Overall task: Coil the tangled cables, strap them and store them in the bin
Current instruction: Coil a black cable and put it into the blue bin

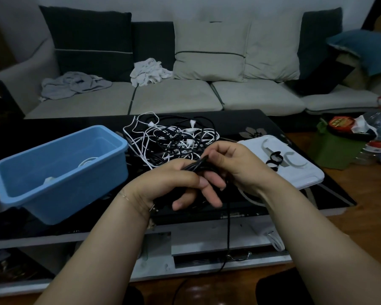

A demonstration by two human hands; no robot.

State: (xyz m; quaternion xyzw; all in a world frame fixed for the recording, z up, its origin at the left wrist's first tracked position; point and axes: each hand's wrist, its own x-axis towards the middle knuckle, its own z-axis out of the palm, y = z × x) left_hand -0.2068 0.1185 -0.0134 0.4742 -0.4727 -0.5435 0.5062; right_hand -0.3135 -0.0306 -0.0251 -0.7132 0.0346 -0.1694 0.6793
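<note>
A tangle of black and white cables lies on the dark glass coffee table. In front of it my left hand grips a bundle of black cable loops. My right hand pinches the same black cable at the top of the bundle. One strand of it hangs down past the table's front edge. A light blue bin stands at the left with a coiled white cable inside. Black and grey straps lie on a white board at the right.
A grey sofa with cushions and crumpled cloths stands behind the table. Bottles, a green box and bags crowd the floor at the right. A lower shelf runs under the table top.
</note>
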